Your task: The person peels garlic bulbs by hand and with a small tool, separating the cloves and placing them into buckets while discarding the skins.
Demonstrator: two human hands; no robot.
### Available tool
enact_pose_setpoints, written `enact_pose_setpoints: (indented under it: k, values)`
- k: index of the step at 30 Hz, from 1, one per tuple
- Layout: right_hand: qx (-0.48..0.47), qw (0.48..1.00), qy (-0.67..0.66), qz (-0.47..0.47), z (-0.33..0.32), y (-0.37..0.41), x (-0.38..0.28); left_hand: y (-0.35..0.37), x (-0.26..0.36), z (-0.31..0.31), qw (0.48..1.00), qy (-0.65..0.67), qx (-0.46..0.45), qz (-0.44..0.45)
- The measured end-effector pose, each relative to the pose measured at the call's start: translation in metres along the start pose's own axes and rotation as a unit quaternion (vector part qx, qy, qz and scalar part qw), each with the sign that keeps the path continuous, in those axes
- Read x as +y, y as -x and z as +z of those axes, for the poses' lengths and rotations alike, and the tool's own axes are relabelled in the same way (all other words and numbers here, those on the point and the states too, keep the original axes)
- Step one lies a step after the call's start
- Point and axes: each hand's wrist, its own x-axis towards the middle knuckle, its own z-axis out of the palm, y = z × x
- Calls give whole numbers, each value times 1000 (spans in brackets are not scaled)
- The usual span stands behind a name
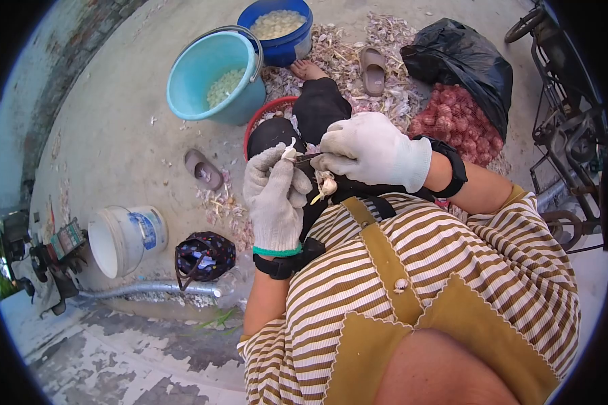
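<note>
My left hand, in a whitish work glove with a green cuff, pinches a garlic clove between thumb and fingers. My right hand, also gloved, is closed round a small dark knife whose thin blade points at the clove. Just below the right hand, over my lap, shows a partly peeled piece of garlic with loose skin. A red basket stands beyond my knees, mostly hidden by my dark trouser legs.
A light-blue bucket and a dark-blue bucket hold peeled cloves. Garlic skins litter the floor around a slipper. Farther right are a net sack of garlic and a black plastic bag. A white bucket lies at left.
</note>
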Motion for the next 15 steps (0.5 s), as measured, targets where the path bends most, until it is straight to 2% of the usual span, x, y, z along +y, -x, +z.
enact_pose_setpoints:
  k: [2, 6, 9, 11, 12, 15]
  values:
    - [17, 1000, 2, -6, 2, 0, 3, -1, 2, -3, 998, -6, -56, -26]
    - [-9, 999, 34, -17, 0, 0, 2, -3, 3, -2, 997, -30, -38, -53]
    - [-22, 995, 87, -53, 1, 0, 2, -6, 4, -10, 992, -45, -75, -90]
    - [-103, 985, 116, -72, -1, -2, -2, -6, 6, -8, 987, -28, -101, -120]
    - [-102, 985, 116, -71, 0, -2, -2, -6, 5, -7, 987, -29, -102, -120]
    - [-114, 984, 114, -77, 4, -1, -3, -12, -5, -10, 997, 8, -15, -77]
